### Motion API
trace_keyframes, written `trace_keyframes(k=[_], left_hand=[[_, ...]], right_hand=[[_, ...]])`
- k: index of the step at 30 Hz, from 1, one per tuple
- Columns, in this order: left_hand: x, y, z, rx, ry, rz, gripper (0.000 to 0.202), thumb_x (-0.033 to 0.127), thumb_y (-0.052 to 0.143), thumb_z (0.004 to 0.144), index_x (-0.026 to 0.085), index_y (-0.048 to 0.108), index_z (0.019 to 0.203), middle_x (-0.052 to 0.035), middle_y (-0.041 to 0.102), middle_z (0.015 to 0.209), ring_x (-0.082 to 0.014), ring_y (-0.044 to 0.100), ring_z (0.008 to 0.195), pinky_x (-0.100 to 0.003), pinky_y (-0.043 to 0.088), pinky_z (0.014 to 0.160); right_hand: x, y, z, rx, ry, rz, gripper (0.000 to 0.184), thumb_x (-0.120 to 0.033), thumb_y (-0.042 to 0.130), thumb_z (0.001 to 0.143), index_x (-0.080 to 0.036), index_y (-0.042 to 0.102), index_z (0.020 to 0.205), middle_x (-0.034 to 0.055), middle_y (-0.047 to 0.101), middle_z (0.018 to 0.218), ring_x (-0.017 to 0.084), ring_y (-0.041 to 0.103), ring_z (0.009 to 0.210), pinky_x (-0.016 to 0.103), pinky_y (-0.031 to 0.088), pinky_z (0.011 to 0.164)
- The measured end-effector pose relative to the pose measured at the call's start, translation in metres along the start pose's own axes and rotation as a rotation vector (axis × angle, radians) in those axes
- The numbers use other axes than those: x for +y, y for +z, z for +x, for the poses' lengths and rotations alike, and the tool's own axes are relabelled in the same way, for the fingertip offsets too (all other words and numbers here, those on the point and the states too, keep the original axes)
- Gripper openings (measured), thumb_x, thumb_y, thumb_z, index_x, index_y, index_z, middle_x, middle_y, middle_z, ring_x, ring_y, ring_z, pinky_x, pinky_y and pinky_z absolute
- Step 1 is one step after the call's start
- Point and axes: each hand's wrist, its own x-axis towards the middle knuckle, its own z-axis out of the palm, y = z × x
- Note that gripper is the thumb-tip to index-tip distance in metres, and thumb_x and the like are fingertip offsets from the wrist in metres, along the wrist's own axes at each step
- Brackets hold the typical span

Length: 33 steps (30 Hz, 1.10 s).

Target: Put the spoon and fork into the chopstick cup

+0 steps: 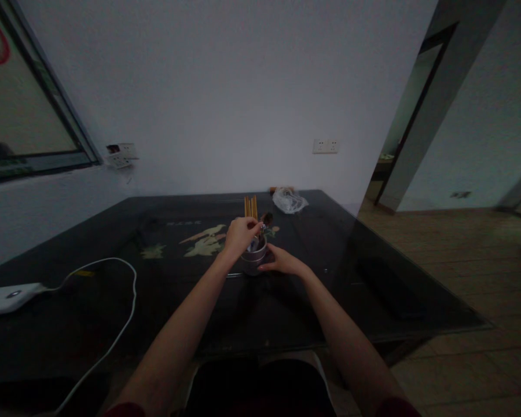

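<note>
Head view: I have one cup (252,265) at twelve o'clock, probably light, stiff and slick, best held round its wall, where my right hand (284,260) grips at three o'clock. My left hand (242,233) pinches narrow above, contents unclear; one bag (290,200) at one o'clock, chopsticks (250,207) uncountable.
</note>
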Motion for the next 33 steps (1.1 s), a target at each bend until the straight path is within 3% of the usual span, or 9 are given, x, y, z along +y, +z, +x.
trace_keyframes(k=[3, 12, 17, 22, 27, 31, 33], left_hand=[[-0.005, 0.001, 0.003, 0.019, 0.000, -0.022, 0.024, 0.035, 0.057, 0.083, 0.016, 0.071, 0.077, -0.0041, 0.069, 0.073, -0.0143, 0.060, 0.067, -0.023, 0.037, 0.059], [-0.002, 0.000, -0.011, 0.023, 0.068, 0.390, 0.032, 0.036, 0.047, 0.088, 0.018, 0.071, 0.076, -0.0070, 0.065, 0.080, -0.0187, 0.058, 0.075, -0.028, 0.037, 0.063], [0.000, -0.006, -0.013, 0.059, 0.097, 0.430, 0.032, 0.035, 0.046, 0.088, 0.018, 0.068, 0.073, -0.0073, 0.064, 0.078, -0.0195, 0.058, 0.076, -0.028, 0.036, 0.064], [-0.010, -0.016, -0.019, 0.101, 0.076, 0.245, 0.028, 0.035, 0.048, 0.087, 0.017, 0.066, 0.074, -0.0044, 0.064, 0.074, -0.0164, 0.056, 0.067, -0.026, 0.035, 0.060], [-0.039, -0.025, -0.032, 0.213, 0.045, -0.107, 0.029, 0.040, 0.048, 0.086, 0.016, 0.061, 0.074, -0.0018, 0.060, 0.069, -0.0146, 0.054, 0.066, -0.025, 0.039, 0.061], [-0.071, -0.015, -0.044, 0.273, -0.085, -0.442, 0.024, 0.041, 0.051, 0.083, 0.018, 0.057, 0.088, -0.0026, 0.061, 0.085, -0.0154, 0.058, 0.080, -0.026, 0.045, 0.071], [-0.084, -0.006, -0.050, 0.232, -0.209, -0.545, 0.026, 0.041, 0.054, 0.081, 0.018, 0.056, 0.092, -0.0041, 0.061, 0.092, -0.0164, 0.059, 0.084, -0.026, 0.046, 0.070]], right_hand=[[0.001, 0.000, 0.000, 0.000, -0.018, 0.003, 0.064, -0.034, 0.079, 0.063, -0.016, 0.051, 0.118, 0.0076, 0.063, 0.108, 0.021, 0.058, 0.093, 0.035, 0.047, 0.081], [-0.004, -0.002, -0.002, 0.000, 0.011, -0.015, 0.064, -0.035, 0.078, 0.064, -0.016, 0.051, 0.119, 0.0081, 0.063, 0.107, 0.020, 0.060, 0.089, 0.033, 0.047, 0.076], [-0.001, -0.001, -0.001, -0.001, 0.011, -0.024, 0.065, -0.035, 0.079, 0.063, -0.015, 0.052, 0.118, 0.0080, 0.064, 0.104, 0.021, 0.061, 0.087, 0.033, 0.048, 0.076], [0.003, 0.000, 0.000, 0.017, 0.005, -0.020, 0.064, -0.036, 0.080, 0.062, -0.015, 0.053, 0.116, 0.0079, 0.064, 0.104, 0.021, 0.061, 0.088, 0.033, 0.048, 0.076], [0.000, -0.001, -0.002, 0.018, 0.019, -0.006, 0.062, -0.034, 0.080, 0.063, -0.015, 0.053, 0.115, 0.0088, 0.063, 0.105, 0.021, 0.060, 0.090, 0.035, 0.048, 0.080], [-0.002, -0.002, -0.002, 0.022, 0.038, -0.046, 0.061, -0.034, 0.080, 0.062, -0.015, 0.054, 0.114, 0.0091, 0.063, 0.107, 0.022, 0.059, 0.091, 0.036, 0.047, 0.081], [-0.001, -0.001, -0.002, 0.013, 0.044, -0.025, 0.062, -0.034, 0.080, 0.062, -0.015, 0.053, 0.115, 0.0089, 0.062, 0.107, 0.022, 0.060, 0.092, 0.036, 0.048, 0.081]])
